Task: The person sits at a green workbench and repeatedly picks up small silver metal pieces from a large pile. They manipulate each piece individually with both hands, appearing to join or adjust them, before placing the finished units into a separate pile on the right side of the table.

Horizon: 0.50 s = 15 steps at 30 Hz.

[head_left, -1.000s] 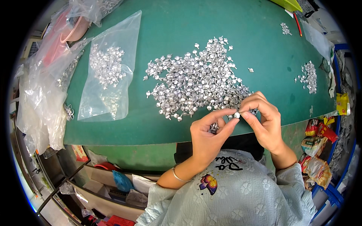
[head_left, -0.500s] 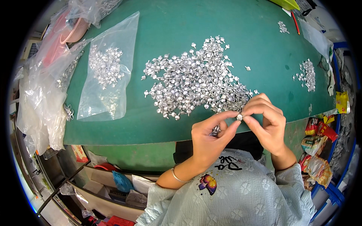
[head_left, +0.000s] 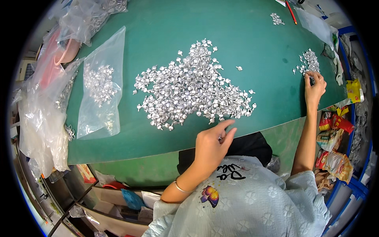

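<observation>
Apparent step: right hand (head_left: 314, 89) at six o'clock of small silvery-part pile (head_left: 311, 60), fingers bent, hold indeterminable. Left hand (head_left: 211, 143): thumb, forefinger parted; palm contents indeterminable. Next move requires fingertip precision.

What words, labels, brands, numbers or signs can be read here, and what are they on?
Shirt: black script lettering, not copied here.
Yellow pack: print too small to read.
Red packs: print too small to read.
Metal pieces: too small to tell whether they're marked.
</observation>
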Motion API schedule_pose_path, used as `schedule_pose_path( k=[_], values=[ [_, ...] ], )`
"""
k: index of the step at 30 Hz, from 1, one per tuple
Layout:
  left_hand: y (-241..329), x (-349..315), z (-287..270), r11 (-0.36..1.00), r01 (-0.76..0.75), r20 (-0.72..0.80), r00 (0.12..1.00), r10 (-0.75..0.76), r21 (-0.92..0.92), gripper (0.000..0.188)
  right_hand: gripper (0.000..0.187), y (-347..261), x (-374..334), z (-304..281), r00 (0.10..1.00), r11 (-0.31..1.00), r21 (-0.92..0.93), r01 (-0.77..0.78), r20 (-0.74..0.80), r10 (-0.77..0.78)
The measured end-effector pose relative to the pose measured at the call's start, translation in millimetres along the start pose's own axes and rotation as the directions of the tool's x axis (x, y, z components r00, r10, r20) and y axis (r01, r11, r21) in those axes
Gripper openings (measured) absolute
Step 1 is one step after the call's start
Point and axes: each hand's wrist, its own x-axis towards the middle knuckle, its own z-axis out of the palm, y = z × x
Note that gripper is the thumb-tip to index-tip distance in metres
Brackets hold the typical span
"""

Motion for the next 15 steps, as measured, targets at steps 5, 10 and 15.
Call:
schedule_pose_path(
  k=[5, 10, 15],
  values=[
    [3, 1, 11, 0.996, -0.043, 0.058, 0.998, 0.039, 0.082, 0.018, 0.013, -69, -24, -36, 0.963, 0.829, 0.524, 0.198, 0.053, -0.264],
    [6, 2, 15, 0.996, -0.042, 0.077, 0.996, 0.036, 0.077, 0.017, 0.019, -132, -55, -46, 0.832, 0.704, 0.655, 0.275, 0.205, -0.516],
    [8, 2, 16, 0.998, -0.025, 0.070, 0.997, 0.021, 0.055, 0.017, 0.018, -139, -65, -33, 0.833, 0.700, 0.651, 0.294, 0.185, -0.521]
  ],
)
